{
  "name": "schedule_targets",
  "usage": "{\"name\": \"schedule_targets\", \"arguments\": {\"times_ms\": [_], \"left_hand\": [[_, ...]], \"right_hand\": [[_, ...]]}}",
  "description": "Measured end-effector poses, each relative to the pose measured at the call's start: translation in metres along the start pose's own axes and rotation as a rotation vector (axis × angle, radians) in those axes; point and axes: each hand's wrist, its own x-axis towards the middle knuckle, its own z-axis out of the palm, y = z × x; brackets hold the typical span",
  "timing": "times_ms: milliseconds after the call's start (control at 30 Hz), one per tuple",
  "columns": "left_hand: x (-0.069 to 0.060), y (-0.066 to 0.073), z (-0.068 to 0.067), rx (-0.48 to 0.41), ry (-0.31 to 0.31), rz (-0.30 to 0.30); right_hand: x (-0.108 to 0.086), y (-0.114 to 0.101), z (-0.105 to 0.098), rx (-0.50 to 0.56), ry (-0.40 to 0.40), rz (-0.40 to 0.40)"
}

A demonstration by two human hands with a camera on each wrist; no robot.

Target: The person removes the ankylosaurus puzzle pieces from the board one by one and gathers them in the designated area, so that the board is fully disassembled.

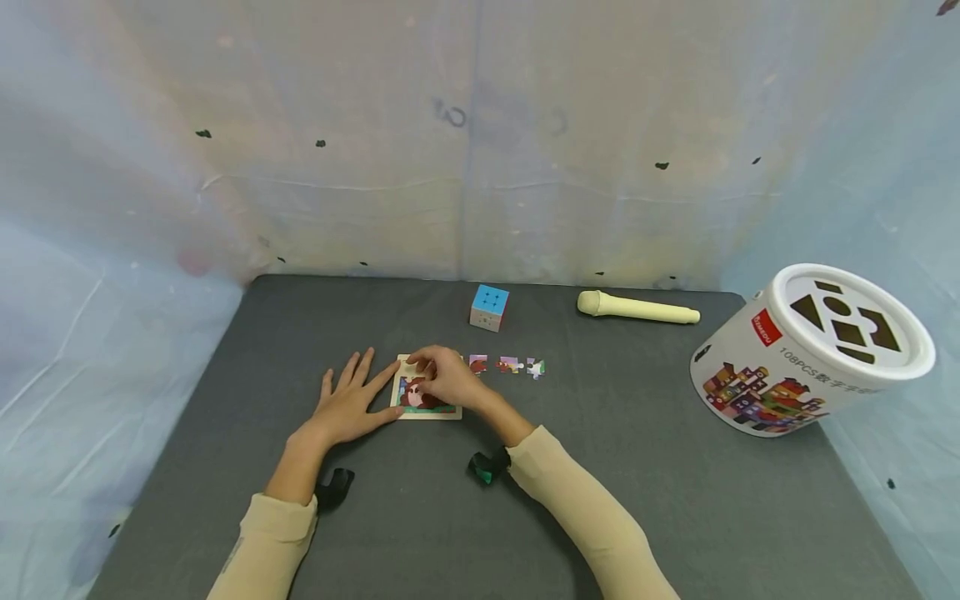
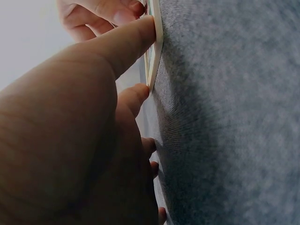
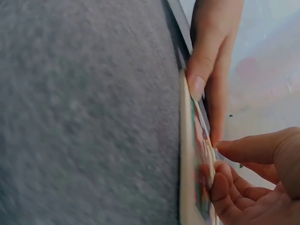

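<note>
A small jigsaw puzzle (image 1: 413, 395) in a pale wooden tray, with a brown and pink animal picture, lies flat on the grey table. My left hand (image 1: 347, 410) is spread at its left side, thumb and index fingertip touching the tray rim. Over the upper right part of the puzzle, my right hand (image 1: 450, 379) has bent fingers, their tips at the picture. In the right wrist view, its thumb (image 3: 219, 187) and index finger (image 3: 243, 147) meet the board (image 3: 186, 154); whether a piece is between them is hidden. Loose puzzle pieces (image 1: 510, 365) lie in a row right of the tray.
A toy cube (image 1: 489, 307) with a blue top stands behind the loose pieces. Farther right lies a pale yellow toy microphone (image 1: 637, 307). A large white tub (image 1: 795, 358) with a shape-hole lid stands at the right. A pale curtain (image 1: 465, 167) hangs behind the table.
</note>
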Motion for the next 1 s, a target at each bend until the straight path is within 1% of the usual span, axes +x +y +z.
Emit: {"name": "schedule_targets", "arguments": {"times_ms": [133, 233, 467, 633, 867, 1000], "left_hand": [[0.001, -0.001, 0.002, -0.005, -0.003, 0.0], [0.001, -0.001, 0.002, -0.006, -0.015, -0.008], [0.0, 0.0, -0.001, -0.011, -0.004, -0.006], [0.0, 0.001, -0.002, -0.003, -0.014, -0.015], [0.001, -0.002, 0.001, -0.016, 0.01, -0.001], [0.001, -0.003, 0.002, -0.03, 0.015, 0.006]], "right_hand": [[0.001, 0.001, 0.004, -0.004, 0.005, 0.04], [0.001, 0.003, 0.006, 0.001, 0.008, 0.05], [0.0, 0.004, 0.01, -0.018, 0.024, 0.034], [0.0, 0.005, 0.013, -0.048, 0.043, 0.031], [0.001, 0.004, 0.013, -0.05, 0.057, 0.033], [0.001, 0.005, 0.013, -0.053, 0.046, 0.036]]}}
